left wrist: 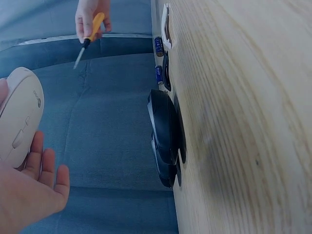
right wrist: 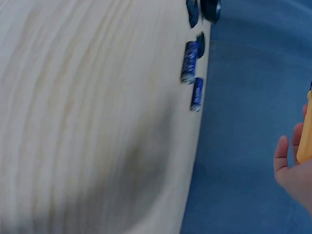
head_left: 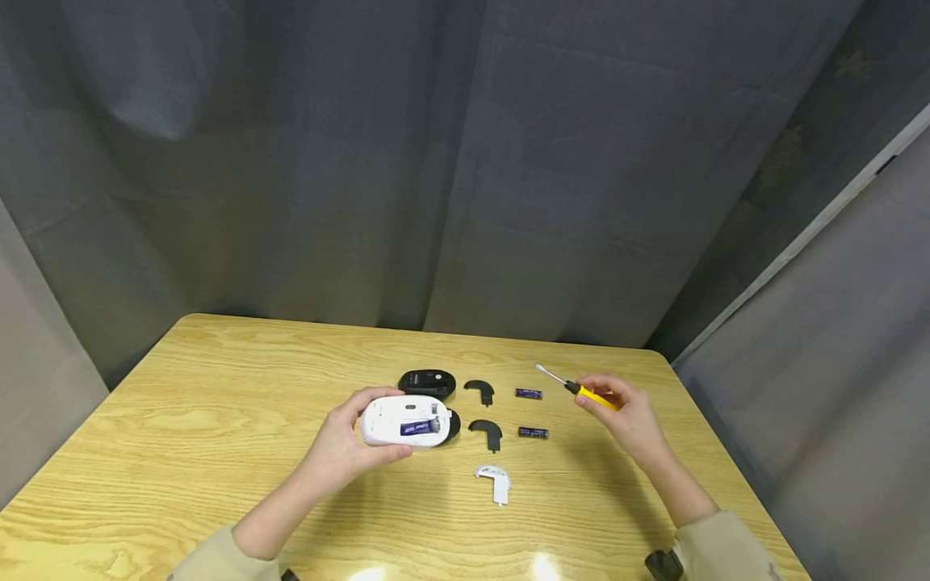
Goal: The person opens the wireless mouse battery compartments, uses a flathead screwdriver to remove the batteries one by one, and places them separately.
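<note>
My left hand (head_left: 340,442) grips a white computer mouse (head_left: 385,421) by its edges, underside up in the head view. Its battery bay is uncovered, with a dark blue battery (head_left: 416,428) lying in it. Off to the right, my right hand (head_left: 630,413) holds a screwdriver (head_left: 596,397) by its yellow handle. The metal shaft points up and left, above the table and apart from the mouse. In the left wrist view, the buttons and wheel side of the white mouse (left wrist: 22,117) shows. Only part of the right hand (right wrist: 295,170) shows in the right wrist view.
A black mouse (head_left: 427,382) lies upside down on the wooden table (head_left: 240,428); another black mouse (head_left: 454,425) is mostly hidden behind the white one. Two black covers (head_left: 483,389), a white cover (head_left: 500,486) and two batteries (head_left: 529,394) lie between the hands. Grey curtains (head_left: 465,161) hang behind.
</note>
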Demonstrator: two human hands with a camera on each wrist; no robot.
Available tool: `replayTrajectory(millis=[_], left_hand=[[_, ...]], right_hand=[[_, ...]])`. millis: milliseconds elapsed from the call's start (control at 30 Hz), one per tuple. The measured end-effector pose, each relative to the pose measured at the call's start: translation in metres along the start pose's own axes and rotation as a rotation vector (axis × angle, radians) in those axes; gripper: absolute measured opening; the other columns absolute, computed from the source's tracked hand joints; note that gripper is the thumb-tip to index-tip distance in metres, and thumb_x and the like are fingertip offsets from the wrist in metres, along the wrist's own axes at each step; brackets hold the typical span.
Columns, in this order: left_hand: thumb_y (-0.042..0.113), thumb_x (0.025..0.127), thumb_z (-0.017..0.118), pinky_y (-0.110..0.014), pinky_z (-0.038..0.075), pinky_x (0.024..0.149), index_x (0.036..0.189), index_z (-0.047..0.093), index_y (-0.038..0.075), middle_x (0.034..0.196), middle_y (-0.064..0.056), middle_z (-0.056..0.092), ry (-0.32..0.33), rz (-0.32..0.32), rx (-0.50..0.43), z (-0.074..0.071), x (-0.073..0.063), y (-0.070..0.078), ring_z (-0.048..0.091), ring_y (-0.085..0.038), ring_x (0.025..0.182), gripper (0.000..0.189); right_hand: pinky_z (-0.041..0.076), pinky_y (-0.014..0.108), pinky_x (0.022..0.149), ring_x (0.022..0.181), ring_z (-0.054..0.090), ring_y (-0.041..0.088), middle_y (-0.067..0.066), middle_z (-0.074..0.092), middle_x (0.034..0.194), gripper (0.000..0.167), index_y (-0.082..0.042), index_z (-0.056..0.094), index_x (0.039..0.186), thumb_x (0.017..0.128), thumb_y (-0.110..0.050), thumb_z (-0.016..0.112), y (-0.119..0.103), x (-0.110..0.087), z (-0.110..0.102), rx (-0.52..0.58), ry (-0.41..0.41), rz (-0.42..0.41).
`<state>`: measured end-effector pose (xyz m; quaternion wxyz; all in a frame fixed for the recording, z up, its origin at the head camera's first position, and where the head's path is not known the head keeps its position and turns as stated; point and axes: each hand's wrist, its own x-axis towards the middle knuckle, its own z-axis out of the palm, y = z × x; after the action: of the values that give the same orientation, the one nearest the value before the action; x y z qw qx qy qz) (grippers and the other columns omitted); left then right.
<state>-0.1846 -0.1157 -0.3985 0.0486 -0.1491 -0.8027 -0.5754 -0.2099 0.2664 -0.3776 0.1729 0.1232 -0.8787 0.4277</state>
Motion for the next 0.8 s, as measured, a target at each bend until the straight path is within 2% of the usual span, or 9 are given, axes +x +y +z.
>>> replayTrajectory(millis=[167, 267, 533, 800], left_hand=[[0.025, 0.058, 0.09, -0.043, 0.039, 0.093, 0.119, 0.059, 0.025, 0.118, 0.002, 0.061, 0.001, 0.001, 0.003, 0.0, 0.0, -0.001, 0.054, -0.02, 0.107, 0.069], [0.026, 0.058, 0.09, -0.042, 0.039, 0.093, 0.119, 0.059, 0.026, 0.117, 0.002, 0.062, 0.0, 0.007, 0.003, 0.0, 0.0, -0.002, 0.054, -0.02, 0.107, 0.069], [0.026, 0.059, 0.089, -0.041, 0.04, 0.091, 0.119, 0.059, 0.025, 0.116, 0.002, 0.062, -0.01, 0.01, 0.019, 0.0, 0.0, -0.005, 0.054, -0.02, 0.105, 0.067], [0.026, 0.059, 0.089, -0.04, 0.039, 0.092, 0.118, 0.059, 0.025, 0.115, 0.002, 0.062, -0.018, 0.008, -0.003, 0.0, 0.0, -0.005, 0.054, -0.02, 0.105, 0.067]], right_hand=[[0.045, 0.017, 0.075, 0.085, 0.053, 0.019, 0.014, 0.067, 0.103, 0.023, 0.0, 0.068, 0.104, 0.083, -0.009, 0.071, 0.012, -0.002, 0.001, -0.043, 0.005, 0.036], [0.045, 0.019, 0.073, 0.085, 0.052, 0.019, 0.014, 0.067, 0.102, 0.023, -0.001, 0.069, 0.103, 0.083, -0.012, 0.072, 0.023, -0.001, 0.002, -0.05, 0.008, 0.062], [0.047, 0.019, 0.067, 0.078, 0.051, 0.008, 0.004, 0.067, 0.094, 0.024, -0.012, 0.071, 0.1, 0.082, -0.027, 0.074, 0.086, 0.006, 0.01, -0.147, 0.037, 0.113], [0.043, 0.022, 0.062, 0.077, 0.053, 0.017, 0.004, 0.066, 0.084, 0.019, -0.009, 0.071, 0.097, 0.08, -0.019, 0.076, 0.099, 0.007, 0.01, -0.279, 0.006, 0.131]])
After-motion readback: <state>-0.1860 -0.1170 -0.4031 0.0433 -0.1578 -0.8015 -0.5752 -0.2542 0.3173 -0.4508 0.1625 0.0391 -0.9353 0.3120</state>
